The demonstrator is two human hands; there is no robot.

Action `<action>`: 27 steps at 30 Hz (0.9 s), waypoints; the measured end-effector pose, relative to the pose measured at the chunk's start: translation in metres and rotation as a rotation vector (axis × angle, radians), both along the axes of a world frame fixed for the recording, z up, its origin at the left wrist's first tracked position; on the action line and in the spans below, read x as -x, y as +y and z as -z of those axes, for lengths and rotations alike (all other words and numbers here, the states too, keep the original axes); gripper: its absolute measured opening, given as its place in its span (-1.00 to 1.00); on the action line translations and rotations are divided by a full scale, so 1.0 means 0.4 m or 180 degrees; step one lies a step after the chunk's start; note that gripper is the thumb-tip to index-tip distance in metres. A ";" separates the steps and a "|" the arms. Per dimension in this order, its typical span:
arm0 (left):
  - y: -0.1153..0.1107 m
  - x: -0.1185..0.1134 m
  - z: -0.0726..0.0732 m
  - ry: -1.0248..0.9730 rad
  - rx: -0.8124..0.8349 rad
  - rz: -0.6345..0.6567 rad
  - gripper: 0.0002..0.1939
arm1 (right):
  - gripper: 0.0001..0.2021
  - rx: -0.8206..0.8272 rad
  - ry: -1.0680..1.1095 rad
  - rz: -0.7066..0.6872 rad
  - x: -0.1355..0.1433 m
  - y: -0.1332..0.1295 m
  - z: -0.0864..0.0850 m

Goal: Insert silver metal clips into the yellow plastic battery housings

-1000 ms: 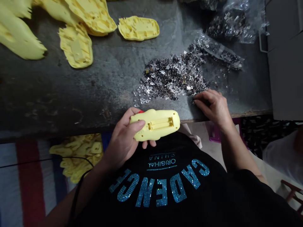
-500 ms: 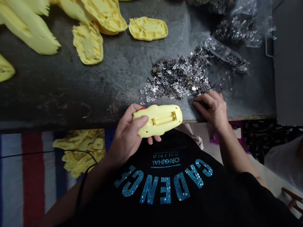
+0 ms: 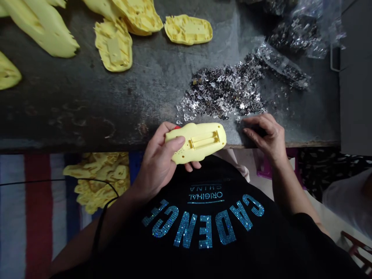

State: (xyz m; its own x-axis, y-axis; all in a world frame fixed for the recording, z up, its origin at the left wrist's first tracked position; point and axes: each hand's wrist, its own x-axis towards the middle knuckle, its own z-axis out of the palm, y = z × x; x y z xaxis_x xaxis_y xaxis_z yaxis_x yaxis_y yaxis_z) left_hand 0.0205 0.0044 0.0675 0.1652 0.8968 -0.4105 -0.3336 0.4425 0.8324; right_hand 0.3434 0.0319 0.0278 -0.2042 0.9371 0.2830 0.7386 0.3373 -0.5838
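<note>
On worktop (image 3: 145, 77): yellow shells (image 3: 114, 46) at far side, some cut off by frame. Black shirt (image 3: 247, 248) reads upside down: CADENCE, ORIGIHAL, CHINA. Lower left, striped cloth (image 3: 37, 209), yellow parts (image 3: 101, 182) piled beside, partly hidden by arm. Clear bags (image 3: 280, 64) upper right hold small metal pieces; upper ones cut off. Loose metal heap (image 3: 226, 91) alongside. Purple container (image 3: 263, 164), contents unclear. Left hand (image 3: 157, 162) grasps yellow housing (image 3: 197, 143) over near edge, slotted compartment up. Right hand (image 3: 244, 124) half-curled near heap; can't tell if holding piece.
</note>
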 end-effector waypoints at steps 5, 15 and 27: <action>-0.001 -0.002 0.003 0.0070 -0.0030 -0.0103 -0.56 | -0.89 -0.0159 -0.0529 0.0305 0.033 0.018 0.010; -0.002 -0.003 -0.002 0.0052 -0.0011 -0.0026 -0.57 | -0.90 0.0046 -0.0449 0.0025 0.040 0.032 0.004; -0.036 -0.004 -0.011 -0.0052 -0.0211 0.0050 -0.54 | -0.82 -0.0524 0.0365 -0.0730 0.142 -0.032 -0.149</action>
State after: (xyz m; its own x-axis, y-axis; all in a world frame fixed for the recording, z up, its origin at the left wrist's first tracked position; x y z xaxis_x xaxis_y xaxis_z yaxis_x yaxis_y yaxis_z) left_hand 0.0220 -0.0098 0.0718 0.1856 0.9191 -0.3475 -0.3407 0.3919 0.8546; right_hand 0.2866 0.0192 0.0874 -0.3631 0.8099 0.4606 0.5647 0.5845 -0.5826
